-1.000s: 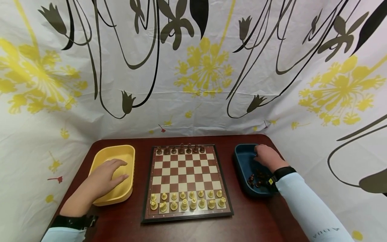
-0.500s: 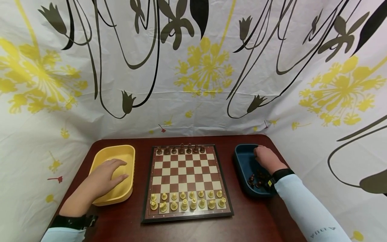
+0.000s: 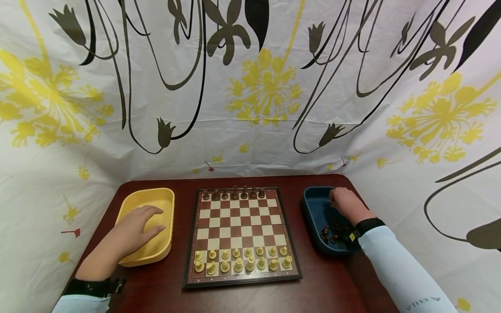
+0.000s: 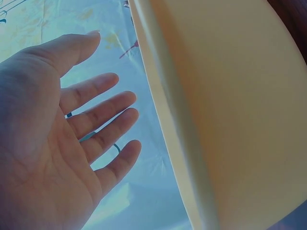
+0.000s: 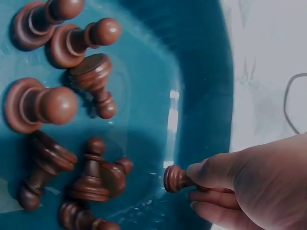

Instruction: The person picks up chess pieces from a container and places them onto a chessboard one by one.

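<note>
While the light chess pieces (image 3: 241, 258) stand in two neat rows on the near side of the board (image 3: 240, 237), every one has its own square, so that side looks all set up. The chess board lies flat in the middle of the table (image 3: 325, 282), between two tubs.

On the left sits the yellow tub (image 3: 135, 198). The left hand (image 3: 135, 228) rests over it with the fingers (image 4: 103, 122) straight and spread. It holds nothing. The wrist view shows the bare palm beside the tub's wall, and no piece shows in the part of the tub in view.

On the right sits the blue tub (image 3: 313, 213). The right hand (image 3: 346, 204) reaches down into it. Its fingertips pinch one dark pawn (image 5: 176, 179) by the stem, so the round base sticks out to the side. That pawn is just above the tub floor, near the far wall. More dark pieces (image 5: 72, 120) lie loose and tipped over in a heap in the near part of the tub, apart from the pinched one. They lie any old way because they are just stored there.

At the far edge of the board stands a row of dark pieces (image 3: 234, 193), upright and side by side. Behind the table hangs a flowery cloth (image 3: 250, 87), like a wall all round.
</note>
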Demonstrator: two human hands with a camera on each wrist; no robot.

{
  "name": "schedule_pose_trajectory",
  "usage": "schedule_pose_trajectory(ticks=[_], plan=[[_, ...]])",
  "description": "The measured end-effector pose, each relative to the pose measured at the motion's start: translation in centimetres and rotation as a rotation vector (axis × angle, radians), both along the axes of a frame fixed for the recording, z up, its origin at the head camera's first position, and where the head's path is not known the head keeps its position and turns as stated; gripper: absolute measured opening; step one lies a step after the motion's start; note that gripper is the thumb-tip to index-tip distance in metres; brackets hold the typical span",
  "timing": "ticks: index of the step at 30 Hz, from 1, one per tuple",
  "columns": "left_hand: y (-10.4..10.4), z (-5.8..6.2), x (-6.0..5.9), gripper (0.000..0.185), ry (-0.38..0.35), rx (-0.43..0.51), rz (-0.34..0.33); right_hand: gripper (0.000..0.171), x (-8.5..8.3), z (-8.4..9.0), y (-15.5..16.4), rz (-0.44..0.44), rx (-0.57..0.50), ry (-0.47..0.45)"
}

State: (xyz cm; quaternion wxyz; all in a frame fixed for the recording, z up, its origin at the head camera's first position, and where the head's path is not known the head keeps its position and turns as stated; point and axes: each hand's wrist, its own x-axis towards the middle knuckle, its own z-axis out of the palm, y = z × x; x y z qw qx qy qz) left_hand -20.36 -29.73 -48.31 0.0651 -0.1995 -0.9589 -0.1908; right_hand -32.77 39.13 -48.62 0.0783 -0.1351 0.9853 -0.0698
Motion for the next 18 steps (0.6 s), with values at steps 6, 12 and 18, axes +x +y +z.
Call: schedule_pose_trajectory(ticks=[6,12,18], plan=[[0.1,0.0,0.0,0.046,0.007,-0.008,0.000,0.009,0.6,1.2,-0.1,0.076,-0.108,0.118],[0.0,-0.1,0.0,0.046,0.010,-0.018,0.004,0.010,0.8,2.7,-1.1,0.104,-0.231,0.138],[0.1,0.0,0.1,0.046,0.004,-0.012,0.004,0.008,0.9,4.3,-2.5,0.131,-0.206,0.134]])
